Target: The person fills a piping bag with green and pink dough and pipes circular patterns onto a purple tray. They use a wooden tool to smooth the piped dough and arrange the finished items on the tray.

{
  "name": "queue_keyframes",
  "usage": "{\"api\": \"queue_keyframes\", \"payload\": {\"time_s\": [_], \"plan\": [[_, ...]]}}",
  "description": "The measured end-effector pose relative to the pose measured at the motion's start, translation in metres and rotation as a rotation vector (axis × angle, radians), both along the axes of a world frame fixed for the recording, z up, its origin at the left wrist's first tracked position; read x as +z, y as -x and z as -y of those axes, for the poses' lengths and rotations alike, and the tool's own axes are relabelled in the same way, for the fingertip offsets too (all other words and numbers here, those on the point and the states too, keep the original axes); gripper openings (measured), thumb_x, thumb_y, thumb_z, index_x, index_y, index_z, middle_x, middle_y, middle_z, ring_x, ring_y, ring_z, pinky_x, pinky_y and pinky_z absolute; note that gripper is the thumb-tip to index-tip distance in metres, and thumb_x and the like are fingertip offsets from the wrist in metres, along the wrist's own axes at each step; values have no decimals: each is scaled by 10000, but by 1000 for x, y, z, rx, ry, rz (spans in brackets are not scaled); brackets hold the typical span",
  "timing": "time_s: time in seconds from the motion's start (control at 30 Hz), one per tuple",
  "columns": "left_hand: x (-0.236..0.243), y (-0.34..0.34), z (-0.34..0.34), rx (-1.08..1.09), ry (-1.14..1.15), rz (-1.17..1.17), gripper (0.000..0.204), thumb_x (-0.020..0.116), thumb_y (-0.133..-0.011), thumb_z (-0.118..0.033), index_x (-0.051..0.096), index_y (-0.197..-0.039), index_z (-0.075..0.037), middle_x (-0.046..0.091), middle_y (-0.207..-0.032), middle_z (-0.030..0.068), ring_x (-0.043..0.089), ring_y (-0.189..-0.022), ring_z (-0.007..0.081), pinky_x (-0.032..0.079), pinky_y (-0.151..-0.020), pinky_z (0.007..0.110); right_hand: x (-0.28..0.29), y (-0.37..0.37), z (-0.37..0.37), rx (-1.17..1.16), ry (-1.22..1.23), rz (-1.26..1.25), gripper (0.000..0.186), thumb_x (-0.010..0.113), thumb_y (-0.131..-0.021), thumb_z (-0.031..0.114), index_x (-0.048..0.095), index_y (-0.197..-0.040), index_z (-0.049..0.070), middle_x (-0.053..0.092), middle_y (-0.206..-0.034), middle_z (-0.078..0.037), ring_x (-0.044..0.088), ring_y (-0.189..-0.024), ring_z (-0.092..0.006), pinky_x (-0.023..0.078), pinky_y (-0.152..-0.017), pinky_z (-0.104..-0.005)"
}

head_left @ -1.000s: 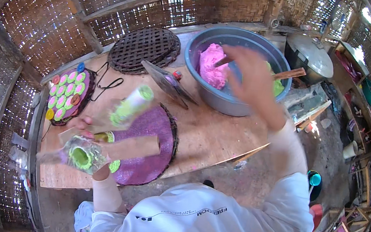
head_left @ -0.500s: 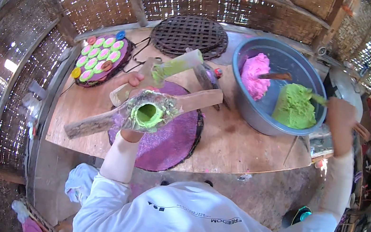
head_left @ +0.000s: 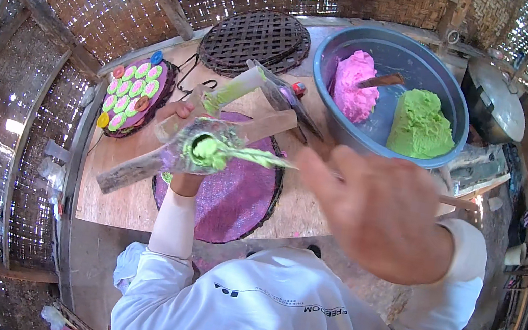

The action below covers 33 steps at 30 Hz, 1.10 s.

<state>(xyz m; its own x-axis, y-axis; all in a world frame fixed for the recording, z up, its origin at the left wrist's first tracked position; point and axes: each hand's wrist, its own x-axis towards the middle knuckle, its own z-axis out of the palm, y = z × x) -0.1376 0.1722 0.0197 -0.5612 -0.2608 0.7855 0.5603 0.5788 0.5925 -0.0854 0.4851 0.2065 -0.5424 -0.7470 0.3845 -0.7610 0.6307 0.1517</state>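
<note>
My left hand [head_left: 175, 111], mostly hidden, is closed around a wooden hand press [head_left: 130, 167] with two long side handles. The press's round opening faces up, smeared with green dough. My right hand [head_left: 373, 212] is blurred by motion, fingers wrapped round a slim wooden spatula [head_left: 459, 203]. Its dough-coated blade [head_left: 255, 157] reaches to the opening, where a lump of green dough [head_left: 209, 152] sits. Beneath the press lies a round purple mat [head_left: 235, 195] with a dark rim. Just beyond the press is a pale, green-smeared cylinder [head_left: 238, 89] with a wooden part.
A blue-grey basin [head_left: 330, 130] holds pink dough [head_left: 355, 86], with a wooden stick in it, and green dough [head_left: 422, 127]. At left, a round tray [head_left: 166, 82] carries several pink-and-green pieces and coloured rings. Dark woven trays [head_left: 255, 44] are stacked behind; a lidded pot [head_left: 495, 100] stands right.
My right hand has come from the basin's right side leftward and nearer, bringing green dough on the spatula to the press opening. The opening was hollow before. My left hand still grips the press.
</note>
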Motion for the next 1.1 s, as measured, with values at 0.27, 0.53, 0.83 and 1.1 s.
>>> {"api": "queue_keyframes", "payload": {"time_s": [0.27, 0.53, 0.83, 1.1], "plan": [[44, -18, -58, -107, -143, 51, 298, 610, -807, -83, 371, -983, -62, 441, -924, 49, 507, -805, 135, 452, -742, 263, -64, 12, 72, -14, -1, -428, 206, 562, -670, 176, 578, -811, 26, 464, -568, -10, 508, -479, -125, 351, -399, -248], [69, -28, -55, -30, 153, -43, 283, 609, -749, -33, 396, -925, -92, 407, -885, 26, 425, -833, 135, 379, -786, 279, -41, 31, 56, 319, -8, -459, 208, 565, -679, 181, 593, -814, 25, 460, -583, -8, 487, -472, -125, 349, -411, -234], [72, -26, -42, 26, 245, -101, 368, 695, -709, -93, 420, -951, -58, 420, -936, 52, 454, -858, 153, 376, -820, 278, -44, 23, 67, 224, -37, -547, 180, 564, -705, 183, 606, -821, 52, 469, -584, -4, 506, -483, -126, 383, -423, -254], [40, -41, 3, -170, -328, -82, 295, 626, -778, -114, 423, -988, -72, 441, -958, 62, 446, -946, 152, 370, -868, 266, 32, -10, -18, 141, 118, -162, 185, 644, -706, 130, 633, -881, 72, 497, -569, -22, 484, -473, -123, 362, -437, -282]]}}
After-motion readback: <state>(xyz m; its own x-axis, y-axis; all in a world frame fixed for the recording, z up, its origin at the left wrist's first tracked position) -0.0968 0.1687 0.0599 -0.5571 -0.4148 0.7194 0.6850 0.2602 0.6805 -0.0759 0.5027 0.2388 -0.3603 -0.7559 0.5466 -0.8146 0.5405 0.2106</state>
